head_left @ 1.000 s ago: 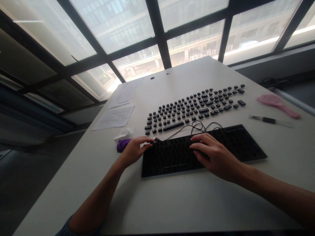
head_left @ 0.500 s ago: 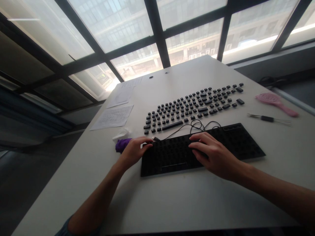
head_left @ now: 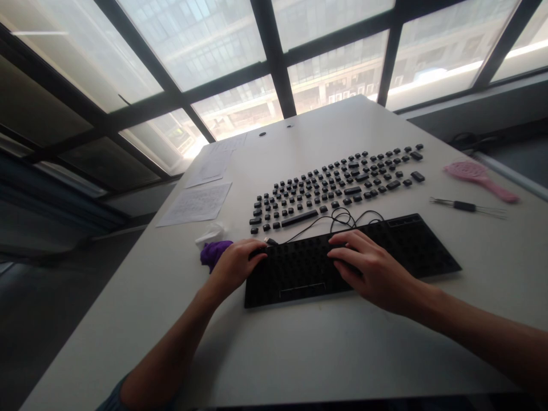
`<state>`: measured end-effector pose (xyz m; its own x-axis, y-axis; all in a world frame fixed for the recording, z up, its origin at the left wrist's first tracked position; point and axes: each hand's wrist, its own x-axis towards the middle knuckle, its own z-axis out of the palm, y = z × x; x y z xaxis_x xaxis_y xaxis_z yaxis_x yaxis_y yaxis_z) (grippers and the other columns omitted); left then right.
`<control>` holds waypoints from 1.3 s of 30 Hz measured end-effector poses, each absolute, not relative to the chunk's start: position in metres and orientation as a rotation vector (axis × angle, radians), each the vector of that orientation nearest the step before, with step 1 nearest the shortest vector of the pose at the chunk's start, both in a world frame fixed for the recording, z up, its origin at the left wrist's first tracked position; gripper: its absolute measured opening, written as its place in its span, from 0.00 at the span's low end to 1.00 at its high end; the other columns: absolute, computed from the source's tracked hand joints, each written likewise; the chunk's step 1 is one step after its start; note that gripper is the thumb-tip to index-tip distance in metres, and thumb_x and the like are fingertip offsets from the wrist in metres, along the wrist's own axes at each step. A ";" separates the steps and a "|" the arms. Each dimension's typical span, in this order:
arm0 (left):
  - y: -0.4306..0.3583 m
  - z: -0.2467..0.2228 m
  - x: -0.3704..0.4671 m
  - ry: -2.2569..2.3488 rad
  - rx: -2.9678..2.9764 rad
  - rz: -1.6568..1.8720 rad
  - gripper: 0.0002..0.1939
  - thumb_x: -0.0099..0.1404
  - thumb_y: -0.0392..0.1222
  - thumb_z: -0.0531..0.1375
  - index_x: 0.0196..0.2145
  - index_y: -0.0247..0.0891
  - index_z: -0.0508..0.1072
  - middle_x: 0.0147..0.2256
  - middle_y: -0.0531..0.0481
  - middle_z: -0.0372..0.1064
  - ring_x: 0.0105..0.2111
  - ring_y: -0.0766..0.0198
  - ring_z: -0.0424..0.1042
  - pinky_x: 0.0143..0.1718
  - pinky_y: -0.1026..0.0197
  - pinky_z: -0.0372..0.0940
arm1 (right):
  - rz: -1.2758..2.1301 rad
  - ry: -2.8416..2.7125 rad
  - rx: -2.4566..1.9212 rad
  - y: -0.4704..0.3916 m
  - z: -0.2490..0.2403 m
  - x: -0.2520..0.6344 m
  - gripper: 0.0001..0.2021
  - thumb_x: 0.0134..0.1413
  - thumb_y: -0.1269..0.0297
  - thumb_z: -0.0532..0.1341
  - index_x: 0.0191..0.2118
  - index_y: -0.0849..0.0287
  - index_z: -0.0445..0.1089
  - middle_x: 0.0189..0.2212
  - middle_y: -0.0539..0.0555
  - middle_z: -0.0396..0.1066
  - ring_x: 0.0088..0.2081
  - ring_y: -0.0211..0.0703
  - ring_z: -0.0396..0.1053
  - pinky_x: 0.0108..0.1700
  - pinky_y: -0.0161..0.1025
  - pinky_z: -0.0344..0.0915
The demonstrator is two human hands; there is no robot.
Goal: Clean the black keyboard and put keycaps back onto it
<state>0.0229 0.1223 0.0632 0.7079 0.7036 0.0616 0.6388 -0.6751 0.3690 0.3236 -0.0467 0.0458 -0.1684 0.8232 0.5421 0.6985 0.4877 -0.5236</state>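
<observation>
A black keyboard (head_left: 295, 271) stripped of its keycaps lies at a slant on the white table. At its upper left corner is my left hand (head_left: 234, 264), with thumb and fingers closed on the edge. My right hand (head_left: 374, 268) rests over the middle of the keyboard; its fingers are bent and apart, with no object visible in them, though the fingertips' underside is hidden. Behind the keyboard, loose black keycaps (head_left: 327, 182) are laid out in rows, including the long space bar (head_left: 299, 218). A thin black cable (head_left: 342, 217) loops between keycaps and keyboard.
A purple cloth (head_left: 212, 254) and a crumpled white tissue (head_left: 213, 233) sit beside my left hand. Handwritten papers (head_left: 197, 204) lie at the left. To the right are a pink hairbrush (head_left: 475, 174) and a wire keycap puller (head_left: 464, 206). Large windows (head_left: 334, 74) rise behind the table.
My left thumb and fingers have shifted slightly at the keyboard's corner. The right hand and the keyboard have stayed in nearly the same place.
</observation>
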 end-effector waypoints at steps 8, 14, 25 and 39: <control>0.124 0.070 0.020 1.102 2.455 0.342 0.17 0.64 0.47 0.64 0.51 0.44 0.79 0.47 0.46 0.80 0.46 0.51 0.79 0.53 0.50 0.72 | 0.185 -1.911 -1.247 -0.047 0.046 0.323 0.11 0.63 0.74 0.59 0.47 0.57 0.74 0.48 0.62 0.72 0.51 0.55 0.70 0.51 0.54 0.75; 0.122 0.070 0.022 1.065 2.473 0.350 0.13 0.64 0.47 0.64 0.44 0.43 0.81 0.45 0.47 0.81 0.45 0.52 0.79 0.51 0.52 0.73 | 0.192 -1.920 -1.262 -0.046 0.046 0.324 0.11 0.64 0.74 0.58 0.47 0.58 0.74 0.49 0.62 0.71 0.52 0.55 0.69 0.51 0.54 0.74; 0.121 0.065 0.028 1.116 2.394 0.424 0.08 0.61 0.43 0.66 0.39 0.42 0.82 0.40 0.48 0.82 0.42 0.53 0.80 0.48 0.53 0.73 | 0.188 -1.927 -1.257 -0.047 0.047 0.323 0.10 0.64 0.74 0.58 0.47 0.59 0.74 0.49 0.62 0.71 0.52 0.54 0.69 0.51 0.53 0.73; 0.119 0.064 0.030 1.166 2.349 0.443 0.07 0.60 0.41 0.67 0.37 0.41 0.82 0.38 0.48 0.82 0.40 0.53 0.80 0.48 0.53 0.72 | 0.196 -1.951 -1.272 -0.048 0.044 0.324 0.09 0.65 0.73 0.58 0.47 0.61 0.73 0.50 0.62 0.70 0.53 0.54 0.68 0.52 0.52 0.73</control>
<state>0.0299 0.1194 0.0636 0.5850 0.8076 0.0746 0.6532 -0.5236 0.5470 0.3238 -0.0480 0.0437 -0.1917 0.8298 0.5241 0.7093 0.4862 -0.5104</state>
